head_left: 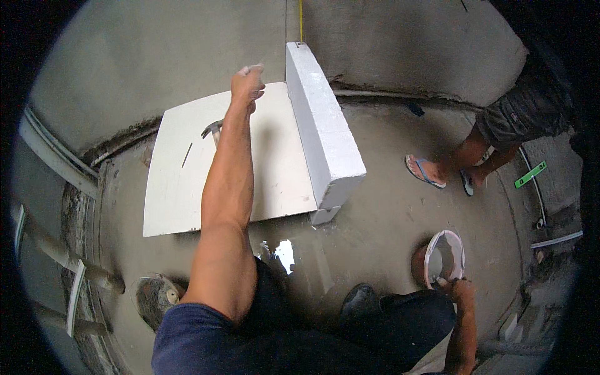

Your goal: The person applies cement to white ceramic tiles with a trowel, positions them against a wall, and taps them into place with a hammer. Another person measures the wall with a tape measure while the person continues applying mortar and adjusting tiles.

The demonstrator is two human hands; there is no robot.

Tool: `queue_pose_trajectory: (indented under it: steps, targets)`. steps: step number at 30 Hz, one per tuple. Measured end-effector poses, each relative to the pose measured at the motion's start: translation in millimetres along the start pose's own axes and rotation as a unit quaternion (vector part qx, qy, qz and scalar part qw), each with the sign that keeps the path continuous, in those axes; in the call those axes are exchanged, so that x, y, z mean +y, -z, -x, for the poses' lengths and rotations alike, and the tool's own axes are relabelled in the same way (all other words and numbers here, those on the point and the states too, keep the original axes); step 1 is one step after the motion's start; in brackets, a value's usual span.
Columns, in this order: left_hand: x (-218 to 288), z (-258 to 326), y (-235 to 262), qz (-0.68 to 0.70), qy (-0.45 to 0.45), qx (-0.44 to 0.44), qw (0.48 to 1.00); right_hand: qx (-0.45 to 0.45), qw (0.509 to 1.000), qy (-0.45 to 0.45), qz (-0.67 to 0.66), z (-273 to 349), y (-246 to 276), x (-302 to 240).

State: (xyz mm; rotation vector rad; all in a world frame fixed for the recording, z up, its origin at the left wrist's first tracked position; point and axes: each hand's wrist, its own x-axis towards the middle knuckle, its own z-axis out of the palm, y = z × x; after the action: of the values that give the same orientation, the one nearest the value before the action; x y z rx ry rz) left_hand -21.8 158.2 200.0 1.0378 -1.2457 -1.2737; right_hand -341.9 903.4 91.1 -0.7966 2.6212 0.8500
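Note:
My left hand (247, 86) reaches out over a large white board (281, 181) lying on the floor, near the wall. Its fingers are curled in; whether anything is inside them is too small and blurred to tell. Partly behind my left forearm, a hammer (213, 129) with a wooden handle rests on the board. A thin dark stick or mark (187, 155) shows to its left. Along the board's right side a thick white block (325, 134) stands on edge. My right hand (459, 290) grips the near rim of a pinkish bucket (461, 247) tilted beside my knee.
Another person's legs in sandals (431, 172) stand at the right, near a green spirit level (530, 175). A round dark container (150, 300) sits at lower left. Pipes (94, 275) run along the left wall. A yellow strip (300, 22) rises above the block. Wet shiny patches (284, 255) mark the floor.

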Motion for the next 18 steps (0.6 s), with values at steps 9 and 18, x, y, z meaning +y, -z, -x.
queue_pose_trajectory:
  steps: [9, 18]
  targets:
    - [-15.6, -8.1, 21.4, -0.071, -0.012, -0.013, 0.997, -0.023, 0.999, -0.022, -0.034, -55.6, -45.5, -1.4]
    - [-12.0, 21.1, -9.2, -0.177, 0.002, -0.145, 0.973, 0.016, 0.998, 0.016, -0.050, -33.9, 13.6, 14.1]
